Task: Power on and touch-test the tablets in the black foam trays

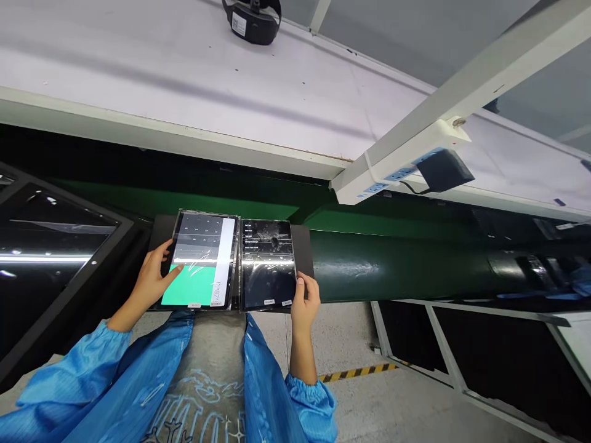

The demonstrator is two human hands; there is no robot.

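Two tablets lie side by side in front of me, over a dark flat board (302, 246) that sticks out at both sides. The left tablet (203, 246) is lit, with a dark number pad, a white strip and a green block. Dark with short lines of white text, the right tablet (268, 283) has a glossy, wrinkled clear film on it. My left hand (150, 277) grips the left tablet's outer edge, thumb over the screen, fingers at the side. My right hand (305, 301) is closed at the right tablet's lower right edge. Its fingertips underneath are hidden.
A dark green conveyor belt (392, 264) runs across behind and right of the tablets. Above it is a white shelf (184, 74) with a black headset-like device (253, 21). A power strip (401, 166) with a black adapter (444, 170) hangs from a slanted post. Black-panelled frames stand at lower right.
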